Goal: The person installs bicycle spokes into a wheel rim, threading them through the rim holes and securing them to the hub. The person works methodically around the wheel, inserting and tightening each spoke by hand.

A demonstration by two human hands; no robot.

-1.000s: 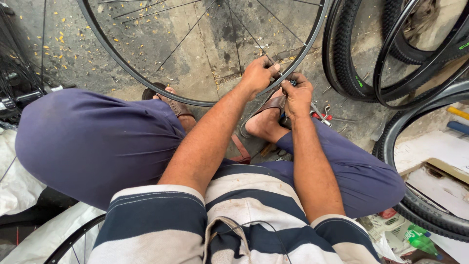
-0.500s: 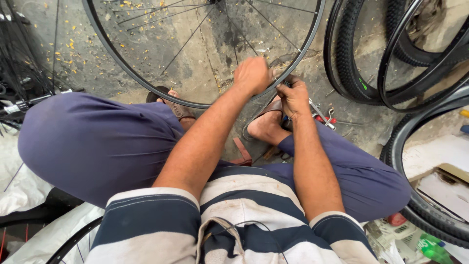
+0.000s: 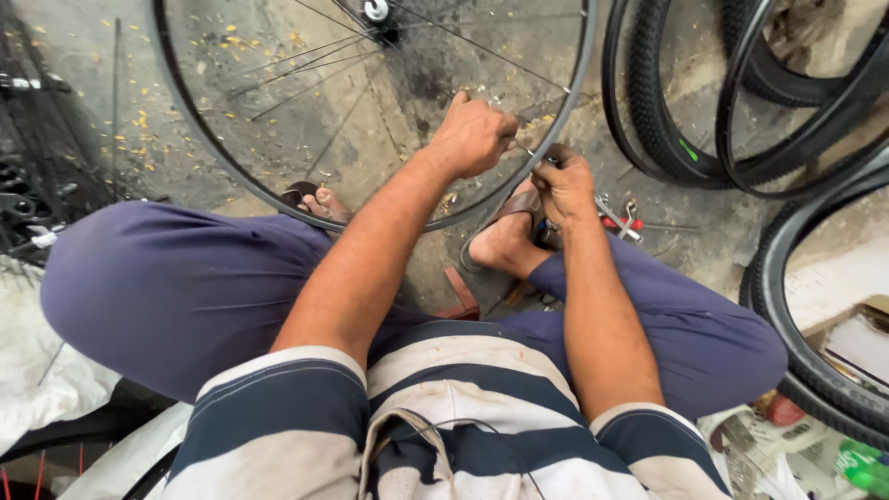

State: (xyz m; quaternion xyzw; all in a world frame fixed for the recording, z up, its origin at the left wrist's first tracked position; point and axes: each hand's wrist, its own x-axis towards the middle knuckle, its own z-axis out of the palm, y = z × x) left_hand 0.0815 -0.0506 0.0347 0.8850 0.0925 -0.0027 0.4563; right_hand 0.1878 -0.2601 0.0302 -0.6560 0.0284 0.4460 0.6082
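A bare bicycle wheel rim [image 3: 208, 153] with thin spokes stands upright in front of me, its hub [image 3: 378, 13] at the top edge. My left hand [image 3: 472, 134] is closed around a spoke just inside the rim's lower right arc. My right hand [image 3: 561, 181] grips the rim there and pinches a small dark tool at the spoke's end. Both hands nearly touch. My knees in purple trousers spread to either side, and my sandalled foot [image 3: 505, 243] rests under the rim.
Several black tyres [image 3: 659, 102] and rims lean at the right. A small red-and-silver tool [image 3: 619, 218] lies on the concrete by my right wrist. More wheels and spokes stand at the left [image 3: 37, 176]. Packets and a green bottle [image 3: 861, 468] lie at the lower right.
The view has shifted slightly. My left hand has slid up from the rim onto a spoke, and my right hand stays clamped at the rim.
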